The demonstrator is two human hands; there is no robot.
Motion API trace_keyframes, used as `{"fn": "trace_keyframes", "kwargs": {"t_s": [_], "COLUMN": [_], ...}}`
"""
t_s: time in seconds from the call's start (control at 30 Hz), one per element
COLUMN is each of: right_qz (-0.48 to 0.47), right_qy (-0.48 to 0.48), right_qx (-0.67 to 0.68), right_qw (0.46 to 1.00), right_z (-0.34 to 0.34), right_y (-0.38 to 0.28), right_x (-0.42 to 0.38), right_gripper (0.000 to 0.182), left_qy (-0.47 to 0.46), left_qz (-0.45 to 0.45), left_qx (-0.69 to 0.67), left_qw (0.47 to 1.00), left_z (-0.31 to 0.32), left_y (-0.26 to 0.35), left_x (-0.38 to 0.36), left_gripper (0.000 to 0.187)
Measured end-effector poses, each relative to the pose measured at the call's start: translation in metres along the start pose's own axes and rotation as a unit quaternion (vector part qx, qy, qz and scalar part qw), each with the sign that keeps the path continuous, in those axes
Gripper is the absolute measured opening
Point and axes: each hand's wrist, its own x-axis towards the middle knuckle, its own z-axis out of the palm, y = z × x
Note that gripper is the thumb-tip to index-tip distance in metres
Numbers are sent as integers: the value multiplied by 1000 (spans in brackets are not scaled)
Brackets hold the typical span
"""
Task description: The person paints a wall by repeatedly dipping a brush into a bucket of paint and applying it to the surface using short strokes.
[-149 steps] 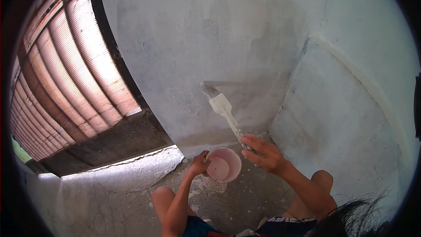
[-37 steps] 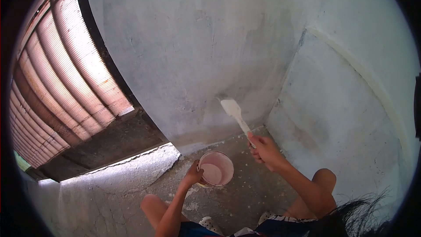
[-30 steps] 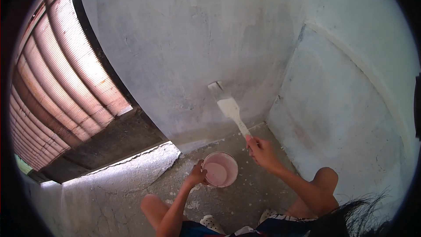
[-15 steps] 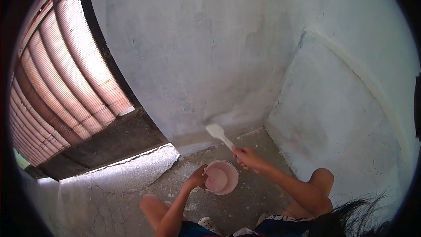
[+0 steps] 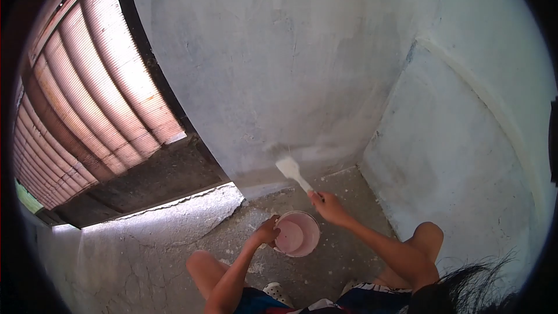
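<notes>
My right hand (image 5: 329,207) is closed around the handle of a pale brush (image 5: 294,173), whose wide head points up and left at the lower part of the wall (image 5: 256,93). My left hand (image 5: 267,231) grips the left rim of a pinkish-white bucket (image 5: 297,234). Inside the bucket is a pale pink content; whether it is liquid cannot be made out. The bucket is just above the floor or on it, below and left of my right hand.
Corrugated panels (image 5: 87,93) in a dark frame stand at the left, above a concrete ledge (image 5: 168,218). A second wall (image 5: 447,139) meets the first at the right. The rough floor (image 5: 343,250) lies below, with my knees on both sides.
The view has shifted slightly, so the walls and panels appear farther right. The brush head sits a little higher and farther right in the picture. Both hands keep their holds.
</notes>
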Motion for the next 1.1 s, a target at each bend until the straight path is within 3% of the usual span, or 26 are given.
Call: {"fn": "trace_keyframes", "kwargs": {"t_s": [0.03, 0.1, 0.23, 0.3, 0.4, 0.53, 0.6, 0.63, 0.83, 0.87, 0.9, 0.97, 1.1], "right_qz": [-3, 189, 229, 194, 157, 53, -103, -100, -27, 53, 133, 142, 175], "right_qy": [-1, -105, -110, -98, -89, -67, 0, 0, -41, -86, -131, -132, -145], "right_qx": [0, 27, 52, 193, 216, 162, 71, 72, -81, -85, -89, -13, 166], "right_qw": [1000, 976, 966, 957, 960, 983, 992, 992, 995, 991, 978, 981, 960], "right_z": [12, 27, 29, 13, -9, -12, 0, 6, 54, 60, 63, 61, 39], "right_y": [22, 43, 34, -23, -99, -116, -113, -107, 17, 36, 30, 20, -77], "right_x": [2, 5, 8, 8, -17, -32, -35, -33, 19, 25, 24, 26, 12], "right_gripper": [47, 45, 45, 44, 43, 43, 43, 43, 45, 45, 45, 44, 40], "left_qy": [-4, -1, -16, -19, -13, -15, -21, -20, -13, -15, -11, -22, -24], "left_qz": [0, 2, 11, 14, 9, 16, 6, 5, 11, 17, 15, 23, 5], "left_qx": [13, 27, 31, 39, 16, 23, 20, 20, 20, 24, 21, 31, 21], "left_qw": [1000, 1000, 999, 999, 1000, 999, 1000, 1000, 1000, 999, 1000, 999, 999], "left_z": [0, -4, -6, -7, -9, -11, -11, -12, -10, -11, -12, -12, -18], "left_y": [0, -2, -13, -9, -8, -12, -11, -9, -10, -12, -15, -19, -11], "left_x": [-2, -2, -4, -8, -11, -3, -4, -5, -5, -6, -7, -5, -13], "left_gripper": [55, 55, 54, 54, 53, 53, 53, 52, 52, 52, 52, 51, 51]}}
